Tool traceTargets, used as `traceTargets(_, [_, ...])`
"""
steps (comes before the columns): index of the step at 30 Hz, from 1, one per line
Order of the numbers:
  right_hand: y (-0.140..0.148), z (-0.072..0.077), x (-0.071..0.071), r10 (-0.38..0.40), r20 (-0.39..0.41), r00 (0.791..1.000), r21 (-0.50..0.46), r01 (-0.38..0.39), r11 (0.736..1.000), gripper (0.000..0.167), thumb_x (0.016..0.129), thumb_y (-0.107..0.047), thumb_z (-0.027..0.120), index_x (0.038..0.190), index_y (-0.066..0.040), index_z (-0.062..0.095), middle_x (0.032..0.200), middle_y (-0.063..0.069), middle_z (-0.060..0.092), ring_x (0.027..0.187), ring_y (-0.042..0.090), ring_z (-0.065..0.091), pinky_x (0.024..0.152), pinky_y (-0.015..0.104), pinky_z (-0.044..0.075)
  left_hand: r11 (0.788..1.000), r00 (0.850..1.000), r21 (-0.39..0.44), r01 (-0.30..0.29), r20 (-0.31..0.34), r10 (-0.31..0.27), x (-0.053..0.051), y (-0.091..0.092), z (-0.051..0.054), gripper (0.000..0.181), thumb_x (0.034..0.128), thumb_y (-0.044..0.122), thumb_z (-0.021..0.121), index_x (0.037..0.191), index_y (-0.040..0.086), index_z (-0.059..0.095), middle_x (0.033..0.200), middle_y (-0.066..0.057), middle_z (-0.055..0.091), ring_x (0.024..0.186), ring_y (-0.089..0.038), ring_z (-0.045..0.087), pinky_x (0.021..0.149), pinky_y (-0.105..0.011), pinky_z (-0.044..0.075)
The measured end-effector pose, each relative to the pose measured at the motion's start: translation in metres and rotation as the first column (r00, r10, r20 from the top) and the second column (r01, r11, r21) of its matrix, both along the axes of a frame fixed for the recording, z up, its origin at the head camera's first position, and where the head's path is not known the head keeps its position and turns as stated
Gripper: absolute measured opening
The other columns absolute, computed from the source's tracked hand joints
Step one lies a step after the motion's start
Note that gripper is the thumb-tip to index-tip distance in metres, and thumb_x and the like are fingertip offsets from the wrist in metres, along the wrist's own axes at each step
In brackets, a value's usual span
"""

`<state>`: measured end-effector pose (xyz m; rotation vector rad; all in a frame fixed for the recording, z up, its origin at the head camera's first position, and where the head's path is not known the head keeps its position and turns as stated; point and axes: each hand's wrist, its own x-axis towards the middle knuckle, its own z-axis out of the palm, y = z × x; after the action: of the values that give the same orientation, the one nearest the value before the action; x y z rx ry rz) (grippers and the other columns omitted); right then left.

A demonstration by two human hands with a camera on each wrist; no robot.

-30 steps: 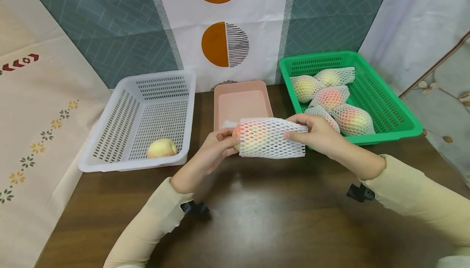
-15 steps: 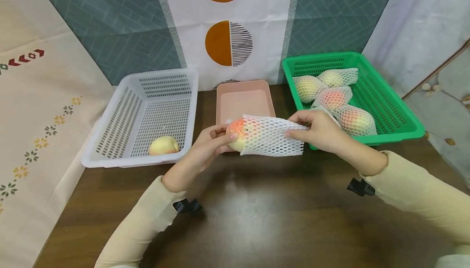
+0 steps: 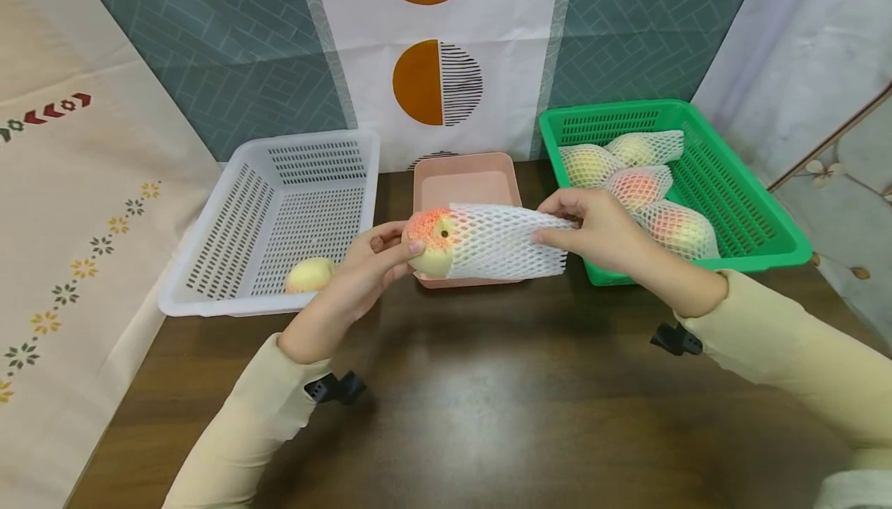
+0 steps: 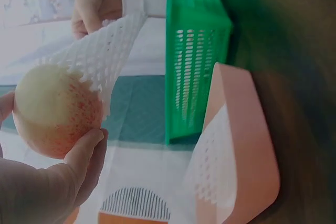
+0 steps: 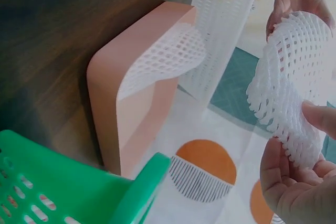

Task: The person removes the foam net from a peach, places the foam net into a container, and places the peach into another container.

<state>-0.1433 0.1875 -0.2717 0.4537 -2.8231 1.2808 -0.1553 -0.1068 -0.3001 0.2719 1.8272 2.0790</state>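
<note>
My left hand (image 3: 358,273) grips a red-and-yellow peach (image 3: 430,239) by its left side, thumb on the front. A white foam net sleeve (image 3: 509,239) covers the peach's right part; the stem hollow shows just outside its edge. At the sleeve's far end, my right hand (image 3: 595,230) pinches the netting between thumb and fingers. In the left wrist view the peach (image 4: 58,111) is largely bare, and the sleeve (image 4: 107,48) stretches away from it towards the right hand. In the right wrist view the sleeve (image 5: 291,72) hides the peach.
A pink tray (image 3: 467,172) stands behind the hands, with another foam net (image 5: 168,59) in it. To its left, a white basket (image 3: 268,306) holds a bare peach (image 3: 309,275). A green basket (image 3: 749,214) on the right contains several net-wrapped peaches (image 3: 677,230).
The peach has shifted left relative to the sleeve, so more of it is bare. Both hands have risen slightly in the head view, the left one also moving left.
</note>
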Motion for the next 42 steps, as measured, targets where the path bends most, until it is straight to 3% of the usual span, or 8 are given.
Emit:
traceTargets(8, [-0.008, 0.010, -0.009, 0.016, -0.002, 1.000, -0.016, -0.016, 1.000, 0.019, 0.084, -0.017, 0.072, 0.098, -0.005, 0.068, 0.093, 0.010, 0.068, 0.079, 0.016, 0.054, 0.062, 0.019, 0.046, 0.997, 0.998, -0.062, -0.034, -0.059, 0.030, -0.006, -0.016, 0.012, 0.049, 0.0891, 0.002, 0.054, 0.133, -0.013, 0.039, 0.111, -0.008, 0.054, 0.092, -0.010, 0.060, 0.082, -0.020, 0.054])
traceTargets(18, [-0.016, 0.018, -0.022, -0.006, -0.001, 1.000, -0.040, 0.006, 0.999, 0.018, 0.085, -0.012, 0.070, 0.100, -0.004, 0.067, 0.096, 0.010, 0.066, 0.082, 0.016, 0.051, 0.063, 0.019, 0.044, 0.989, 0.988, -0.084, -0.125, -0.099, 0.117, -0.010, -0.039, 0.028, 0.048, 0.0913, 0.002, 0.054, 0.133, -0.014, 0.038, 0.108, -0.004, 0.055, 0.093, -0.008, 0.058, 0.084, -0.017, 0.053])
traceTargets(25, [-0.020, 0.024, -0.027, 0.026, 0.013, 1.000, -0.037, -0.025, 0.999, 0.021, 0.088, -0.013, 0.067, 0.104, 0.000, 0.066, 0.103, 0.014, 0.065, 0.086, 0.017, 0.052, 0.066, 0.018, 0.045, 0.981, 0.978, -0.052, -0.189, -0.102, 0.183, -0.008, -0.064, 0.030, 0.022, 0.0906, 0.005, 0.059, 0.112, 0.004, 0.056, 0.095, 0.001, 0.060, 0.086, -0.007, 0.059, 0.077, -0.015, 0.053])
traceTargets(29, [-0.023, 0.021, -0.034, 0.010, 0.023, 1.000, -0.056, -0.009, 0.998, 0.018, 0.086, -0.010, 0.068, 0.101, 0.001, 0.066, 0.098, 0.014, 0.067, 0.081, 0.016, 0.056, 0.063, 0.019, 0.046, 0.975, 0.971, -0.046, -0.218, -0.116, 0.211, -0.008, -0.078, 0.028, 0.018, 0.0901, 0.006, 0.062, 0.107, 0.010, 0.058, 0.094, 0.001, 0.060, 0.085, -0.006, 0.060, 0.077, -0.015, 0.054])
traceTargets(36, [-0.029, 0.019, -0.055, 0.004, 0.145, 0.989, -0.087, 0.009, 0.996, 0.019, 0.088, -0.011, 0.066, 0.103, -0.001, 0.065, 0.095, 0.010, 0.068, 0.087, 0.018, 0.054, 0.073, 0.025, 0.046, 0.958, 0.953, -0.069, -0.277, -0.146, 0.265, -0.014, -0.105, 0.030, 0.015, 0.0898, 0.007, 0.063, 0.103, 0.013, 0.061, 0.092, 0.002, 0.062, 0.083, -0.005, 0.061, 0.074, -0.014, 0.054])
traceTargets(42, [-0.037, 0.017, -0.070, -0.004, 0.263, 0.965, -0.065, 0.022, 0.998, 0.020, 0.089, -0.010, 0.064, 0.104, 0.001, 0.062, 0.096, 0.007, 0.062, 0.098, 0.021, 0.047, 0.080, 0.032, 0.044, 0.936, 0.950, -0.181, -0.302, -0.135, 0.280, -0.013, -0.131, 0.028, 0.013, 0.0904, 0.006, 0.062, 0.101, 0.014, 0.060, 0.087, 0.008, 0.063, 0.079, -0.001, 0.061, 0.071, -0.012, 0.054])
